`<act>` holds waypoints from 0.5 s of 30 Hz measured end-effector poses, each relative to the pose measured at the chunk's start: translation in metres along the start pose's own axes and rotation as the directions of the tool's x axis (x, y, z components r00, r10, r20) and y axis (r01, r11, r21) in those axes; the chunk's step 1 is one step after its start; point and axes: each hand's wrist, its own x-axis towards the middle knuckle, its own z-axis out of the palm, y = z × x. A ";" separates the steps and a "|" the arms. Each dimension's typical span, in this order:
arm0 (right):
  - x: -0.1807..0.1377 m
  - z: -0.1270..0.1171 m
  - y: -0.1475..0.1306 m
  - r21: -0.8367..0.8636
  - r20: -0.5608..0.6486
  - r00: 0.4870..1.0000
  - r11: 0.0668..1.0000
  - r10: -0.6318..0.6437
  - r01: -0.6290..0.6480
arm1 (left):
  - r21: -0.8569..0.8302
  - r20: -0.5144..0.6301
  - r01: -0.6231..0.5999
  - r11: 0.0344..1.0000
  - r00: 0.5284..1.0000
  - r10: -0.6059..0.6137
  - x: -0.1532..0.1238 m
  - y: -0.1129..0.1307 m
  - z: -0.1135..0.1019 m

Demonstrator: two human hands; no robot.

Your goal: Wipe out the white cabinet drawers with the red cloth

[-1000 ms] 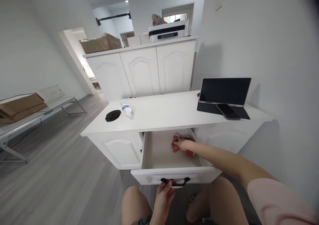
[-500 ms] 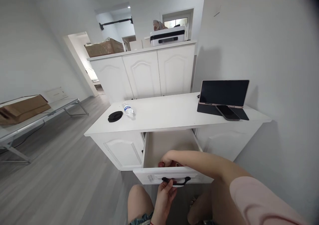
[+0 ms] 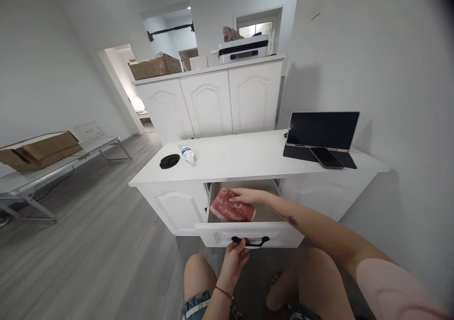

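Since the earlier frame, the red cloth with pale printed letters [image 3: 232, 210] has come up from low behind the front panel and shows more spread, and the white drawer [image 3: 262, 232] stands less far out.

Head view, taken as a clock face: the drawer is at 6 o'clock, partly pulled out of the white cabinet [image 3: 230, 159]. The cloth is within its opening, toward the drawer's left wall; whether it touches the floor of the drawer, I cannot tell. The right hand [image 3: 245, 195] is grasping the cloth by its upper edge. The left hand [image 3: 237, 255] has its fingers closed on the black handle [image 3: 264, 240].

At 9 o'clock, near the centre, a clear plastic bottle with blue label [image 3: 187, 152] lies on the cabinet top, beside a black round object [image 3: 169, 161]. Farther at 9 o'clock, a cardboard box [image 3: 53, 151] rests on a bench [image 3: 95, 145]; its contents are hidden. At 3 o'clock are a tablet [image 3: 322, 130] and a phone [image 3: 327, 158]. At 12 o'clock, a white suitcase [image 3: 244, 50] is closed.
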 end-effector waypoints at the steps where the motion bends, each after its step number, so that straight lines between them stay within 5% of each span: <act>1: -0.017 -0.010 -0.006 -0.010 -0.070 0.995 0.998 -0.066 0.065 | 0.001 -0.002 -0.004 1.000 1.000 0.004 0.001 0.002 0.002; 4: -0.080 -0.031 -0.027 -0.203 -0.312 0.931 0.971 -0.188 0.128 | 0.003 -0.014 -0.017 1.000 1.000 0.017 0.005 0.009 0.007; 8: -0.167 -0.022 -0.041 -0.456 -0.597 0.751 0.889 -0.283 -0.028 | -0.014 -0.004 -0.022 1.000 1.000 0.022 0.016 0.018 0.013; 13: -0.199 0.029 0.025 -0.697 -0.715 0.425 0.607 -0.555 -0.382 | -0.018 0.006 -0.022 1.000 1.000 0.022 0.030 0.026 0.023; 15: -0.184 0.049 0.063 -0.700 -0.712 0.398 0.539 -0.579 -0.469 | -0.033 0.025 -0.025 0.999 0.999 0.026 0.033 0.026 0.026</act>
